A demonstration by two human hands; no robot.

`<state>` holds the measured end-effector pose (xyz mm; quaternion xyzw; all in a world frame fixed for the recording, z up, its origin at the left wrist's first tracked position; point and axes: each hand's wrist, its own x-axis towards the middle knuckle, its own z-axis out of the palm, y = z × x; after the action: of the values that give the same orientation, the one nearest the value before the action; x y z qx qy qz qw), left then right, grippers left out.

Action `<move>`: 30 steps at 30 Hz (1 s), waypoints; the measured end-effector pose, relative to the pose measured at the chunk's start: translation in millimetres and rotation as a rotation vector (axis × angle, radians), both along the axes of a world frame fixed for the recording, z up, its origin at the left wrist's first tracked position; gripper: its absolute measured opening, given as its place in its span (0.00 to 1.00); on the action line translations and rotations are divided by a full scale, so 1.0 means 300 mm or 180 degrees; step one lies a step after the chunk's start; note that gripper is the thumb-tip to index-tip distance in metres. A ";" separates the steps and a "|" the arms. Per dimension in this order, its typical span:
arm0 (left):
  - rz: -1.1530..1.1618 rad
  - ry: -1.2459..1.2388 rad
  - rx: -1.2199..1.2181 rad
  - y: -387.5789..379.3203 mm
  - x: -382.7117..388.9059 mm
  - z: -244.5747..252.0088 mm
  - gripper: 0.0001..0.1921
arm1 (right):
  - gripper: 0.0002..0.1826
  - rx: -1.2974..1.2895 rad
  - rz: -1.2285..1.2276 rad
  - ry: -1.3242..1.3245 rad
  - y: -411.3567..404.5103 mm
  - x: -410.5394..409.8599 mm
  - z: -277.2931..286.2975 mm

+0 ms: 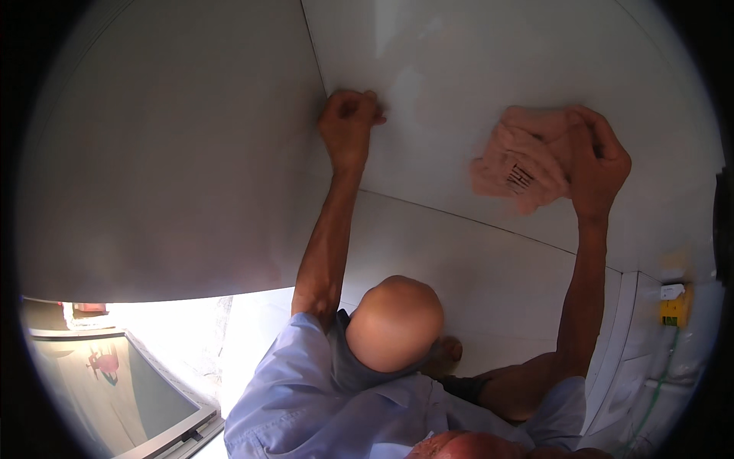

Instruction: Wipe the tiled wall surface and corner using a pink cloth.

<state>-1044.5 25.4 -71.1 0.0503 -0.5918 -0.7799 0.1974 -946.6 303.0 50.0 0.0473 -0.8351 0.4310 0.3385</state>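
A crumpled pink cloth bearing dark printed letters is bunched against the pale tiled floor. My right hand grips its right side, with fingers bent into the folds. Further left, my left hand is curled with its fingertips down at the tiles, close to a dark joint line and the grey panel. Whether anything small sits between those fingertips cannot be made out. My bare knee rises between the two forearms.
A large grey panel takes up the left side, its lower edge above a bright opening. At the lower left stands a framed panel showing a pink shape. Along the right side are a white ledge, a yellow object and a green cord.
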 end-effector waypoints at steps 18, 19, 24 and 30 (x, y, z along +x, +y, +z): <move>-0.0103 -0.0252 0.0093 0.028 0.016 0.055 0.08 | 0.08 0.0542 -0.0631 0.0765 0.214 -0.067 0.070; -0.0088 -0.0244 0.0070 0.031 0.015 0.055 0.09 | 0.08 0.0720 -0.0685 0.0797 0.216 -0.068 0.071; 0.0038 -0.0151 0.0143 0.032 0.013 0.045 0.08 | 0.07 0.0894 -0.0735 0.0862 0.222 -0.071 0.069; -0.0037 -0.0060 0.0140 0.029 0.014 0.039 0.08 | 0.08 0.0780 -0.0747 0.0659 0.222 -0.067 0.076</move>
<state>-1040.4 33.9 -59.3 0.0585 -0.5766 -0.7934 0.1861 -966.7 369.7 72.7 0.0345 -0.8418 0.2766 0.4623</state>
